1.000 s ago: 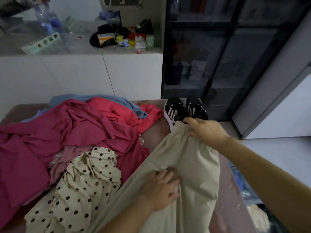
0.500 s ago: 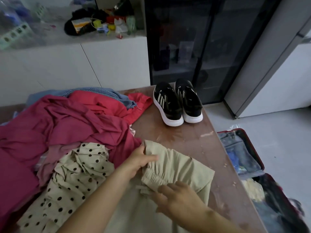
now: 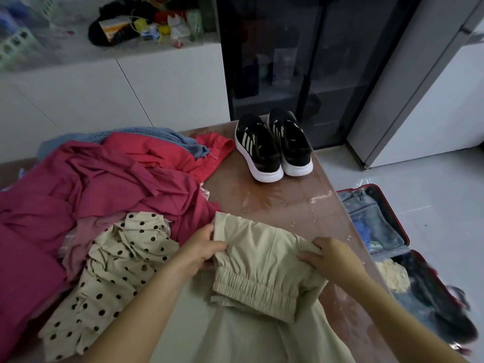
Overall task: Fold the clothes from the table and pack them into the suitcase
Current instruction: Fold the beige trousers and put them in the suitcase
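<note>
Beige trousers (image 3: 258,260) lie on the brown table (image 3: 296,205), their elastic waistband folded back toward me. My left hand (image 3: 200,251) pinches the fold's left edge. My right hand (image 3: 327,258) grips the fold's right edge. A polka-dot garment (image 3: 115,273) lies to the left, with magenta clothes (image 3: 104,189), a red piece (image 3: 209,150) and a blue knit (image 3: 146,134) piled behind it. The open red suitcase (image 3: 392,221) sits on the floor at the right with denim and other items inside.
Black sneakers (image 3: 272,148) with white soles stand at the table's far right corner. A dark glass cabinet (image 3: 301,53) rises behind them. A cluttered white counter (image 3: 131,35) runs along the back left. Pale floor (image 3: 432,184) lies beyond the suitcase.
The trousers' waist end was stretched toward the shoes, then folded back toward me. Both hands moved to the fold's two side edges. The view tilted down and right, showing the suitcase.
</note>
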